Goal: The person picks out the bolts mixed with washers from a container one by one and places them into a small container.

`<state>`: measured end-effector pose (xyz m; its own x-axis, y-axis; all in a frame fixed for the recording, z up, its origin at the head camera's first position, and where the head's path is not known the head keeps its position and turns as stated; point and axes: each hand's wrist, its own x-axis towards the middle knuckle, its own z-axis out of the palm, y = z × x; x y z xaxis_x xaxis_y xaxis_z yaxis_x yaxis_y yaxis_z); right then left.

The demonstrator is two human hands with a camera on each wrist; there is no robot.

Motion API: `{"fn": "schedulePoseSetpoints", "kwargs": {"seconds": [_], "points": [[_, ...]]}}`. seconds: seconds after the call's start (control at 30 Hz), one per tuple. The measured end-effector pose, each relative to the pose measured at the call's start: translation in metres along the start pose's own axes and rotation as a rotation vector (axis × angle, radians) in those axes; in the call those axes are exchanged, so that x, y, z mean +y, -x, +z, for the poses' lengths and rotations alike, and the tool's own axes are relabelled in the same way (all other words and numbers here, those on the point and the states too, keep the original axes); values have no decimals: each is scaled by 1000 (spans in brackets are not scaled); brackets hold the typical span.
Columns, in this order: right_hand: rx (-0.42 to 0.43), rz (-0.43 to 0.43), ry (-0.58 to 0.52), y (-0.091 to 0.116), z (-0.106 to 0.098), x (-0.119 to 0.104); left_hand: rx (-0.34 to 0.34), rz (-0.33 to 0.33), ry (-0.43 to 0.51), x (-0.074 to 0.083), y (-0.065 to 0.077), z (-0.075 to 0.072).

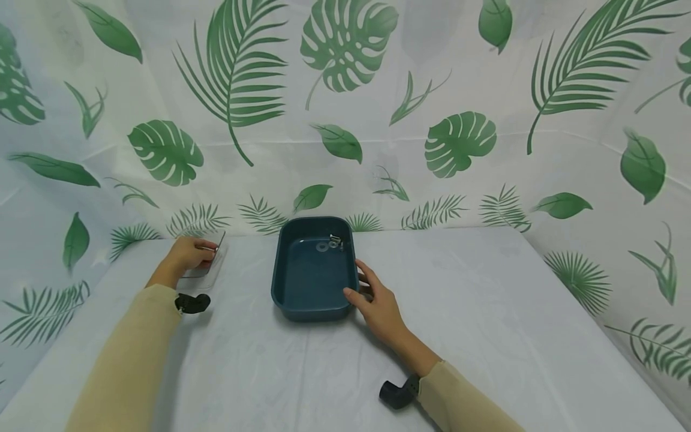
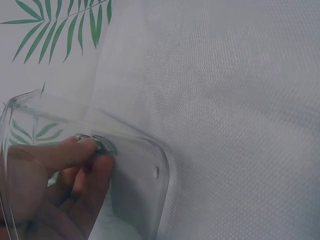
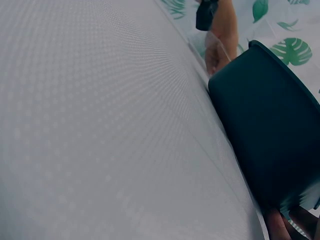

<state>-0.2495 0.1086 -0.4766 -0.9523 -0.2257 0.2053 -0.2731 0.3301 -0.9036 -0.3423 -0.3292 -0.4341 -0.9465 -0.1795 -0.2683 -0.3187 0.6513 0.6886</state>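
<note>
A clear plastic box (image 2: pixel 162 200) stands at the left of the table, one side of it standing up. Inside it my left hand (image 1: pixel 190 254) pinches a small shiny metal piece (image 2: pixel 104 145) between thumb and fingers; its exact kind is hard to tell. My right hand (image 1: pixel 379 304) holds the right wall of a dark blue tub (image 1: pixel 308 315), thumb over the rim and fingers against the outside. Several small metal parts (image 1: pixel 336 240), with a flat washer (image 1: pixel 322 247) among them, lie near the tub's far right corner.
A white cloth (image 1: pixel 459 300) covers the table. Behind it and at the sides hang white sheets with green leaf prints (image 1: pixel 345 42). Dark wrist-worn devices (image 1: pixel 192 303) sit at both sleeve cuffs.
</note>
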Motion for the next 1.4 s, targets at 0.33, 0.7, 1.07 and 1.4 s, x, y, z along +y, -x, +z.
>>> {"fn": "schedulePoseSetpoints", "kwargs": {"seconds": [0.33,0.7,1.07,1.4], "points": [[1,4,-7,1,0,-1,35,-9,-6,3,6,0],[3,4,-9,1,1,-1,144,80,105,19,16,-4],[5,10,11,-1,-2,2,211,281,188,92,44,4],[4,-1,15,-2,0,3,92,368,202,130,54,33]]}}
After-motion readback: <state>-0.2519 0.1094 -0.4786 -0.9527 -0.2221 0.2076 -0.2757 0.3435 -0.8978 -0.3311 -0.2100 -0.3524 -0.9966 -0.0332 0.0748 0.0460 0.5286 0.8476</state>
